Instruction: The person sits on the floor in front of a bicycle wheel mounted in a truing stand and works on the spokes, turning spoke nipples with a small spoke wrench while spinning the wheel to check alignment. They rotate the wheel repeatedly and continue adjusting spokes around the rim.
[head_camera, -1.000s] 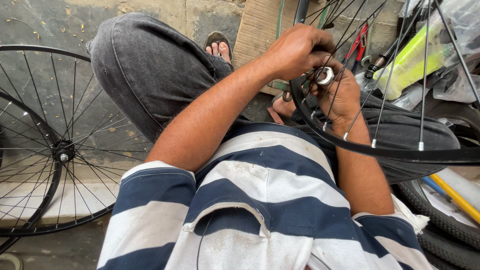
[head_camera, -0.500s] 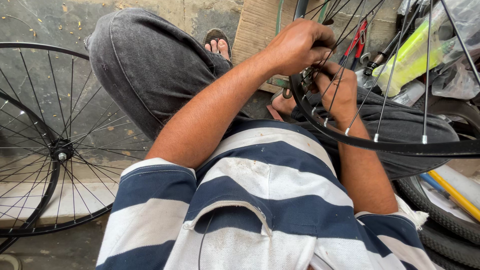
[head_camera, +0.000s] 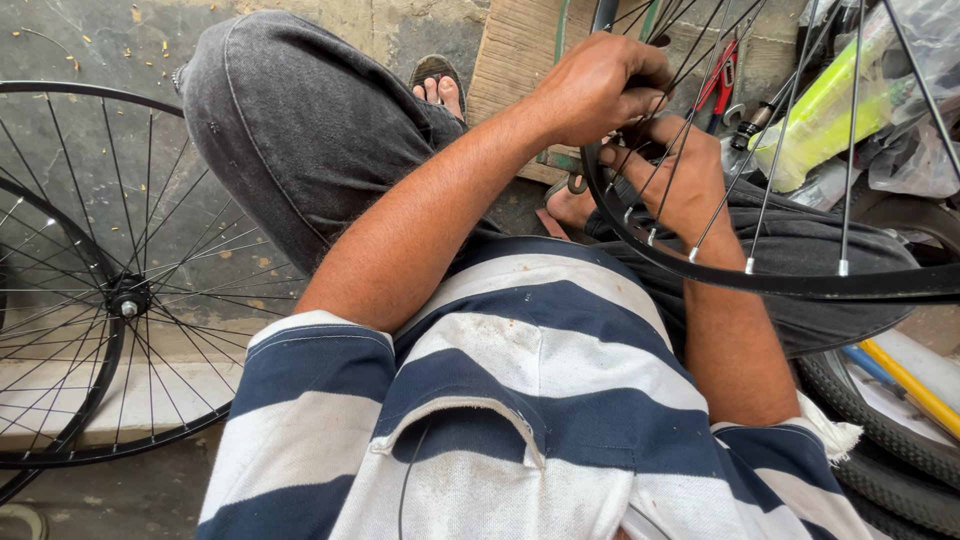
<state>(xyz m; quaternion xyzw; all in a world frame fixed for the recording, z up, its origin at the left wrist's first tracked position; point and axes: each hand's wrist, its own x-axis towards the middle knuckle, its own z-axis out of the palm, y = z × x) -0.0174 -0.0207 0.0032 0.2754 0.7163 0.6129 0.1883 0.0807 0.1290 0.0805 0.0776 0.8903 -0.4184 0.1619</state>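
The concrete floor (head_camera: 90, 45) fills the frame's left; a spoked wheel (head_camera: 100, 290) and cardboard (head_camera: 515, 50), top centre, lie on it.

The left hand (head_camera: 600, 85) covers whatever it grips, the black spoked wheel rim (head_camera: 800, 280) runs off the right edge, and the right hand (head_camera: 680, 180) sits half-hidden behind spokes.

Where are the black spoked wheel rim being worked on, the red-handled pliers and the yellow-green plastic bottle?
Black spoked wheel rim (head_camera: 790, 282): head view, on the rim's lower arc.
Red-handled pliers (head_camera: 722, 82): head view, on a red handle behind the spokes.
Yellow-green plastic bottle (head_camera: 830, 112): head view, on the bottle's body.
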